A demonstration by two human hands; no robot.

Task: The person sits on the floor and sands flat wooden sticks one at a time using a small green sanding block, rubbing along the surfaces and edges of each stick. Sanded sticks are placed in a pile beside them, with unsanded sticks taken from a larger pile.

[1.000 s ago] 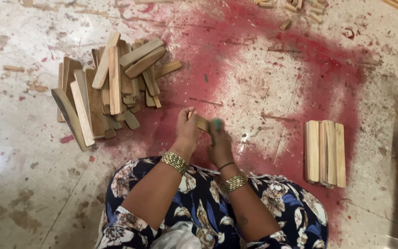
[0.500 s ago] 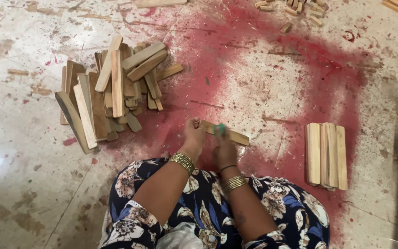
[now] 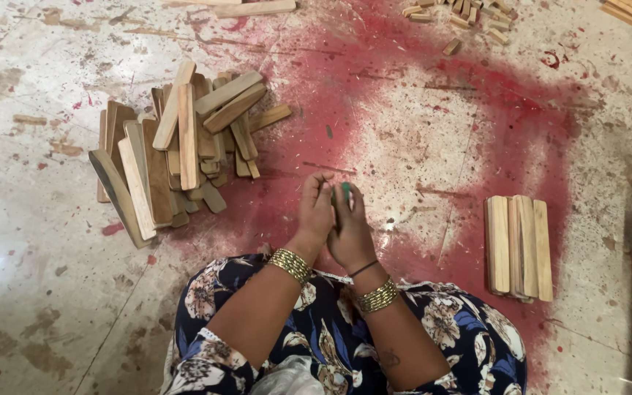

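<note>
Both hands, left point(image 3: 316, 212) and right point(image 3: 350, 230), press together, fingers pinching a green bit point(image 3: 346, 193). Four sticks point(image 3: 518, 247) lie sorted on the floor point(image 3: 53, 292). The pile point(image 3: 173, 150) looks mostly untouched.

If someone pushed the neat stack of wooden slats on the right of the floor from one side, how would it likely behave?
The neat stack of wooden slats would probably slide as loose pieces rather than as one block, since nothing visibly binds them. Each slat looks flat and straight, so likely stiff and unlikely to roll. The polished floor looks smooth, so they may skid easily.
</note>
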